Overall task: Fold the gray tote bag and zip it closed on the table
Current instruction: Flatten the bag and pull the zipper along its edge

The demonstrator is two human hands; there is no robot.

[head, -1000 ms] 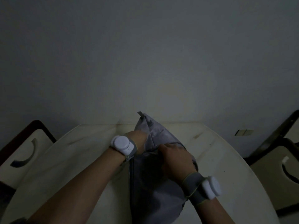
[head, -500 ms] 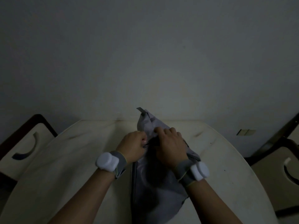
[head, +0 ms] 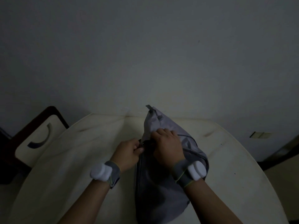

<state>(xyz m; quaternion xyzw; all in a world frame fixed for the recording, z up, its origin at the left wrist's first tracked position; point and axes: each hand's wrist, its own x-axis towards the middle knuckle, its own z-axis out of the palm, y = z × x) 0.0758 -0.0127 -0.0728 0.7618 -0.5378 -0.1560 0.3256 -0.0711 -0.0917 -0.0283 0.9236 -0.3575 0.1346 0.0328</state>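
Note:
The gray tote bag [head: 160,189] lies lengthwise on the cream round table [head: 80,159], its narrow end with a small tab pointing at the wall. My left hand [head: 127,154] pinches something small and dark at the bag's left edge, apparently the zipper pull. My right hand [head: 168,146] presses down on the bag's cloth just right of that spot, fingers curled over a fold. Both wrists wear gray bands with white pucks. The zipper line runs down the bag's left edge toward me.
A dark-framed chair with a cream seat [head: 37,139] stands at the table's left. Another chair [head: 284,167] sits at the right edge. A gray wall rises right behind the table, with a small wall plate [head: 259,135] at the right.
My left hand has drawn back toward me along the bag's left edge. My right hand shifted slightly forward and stays on the cloth.

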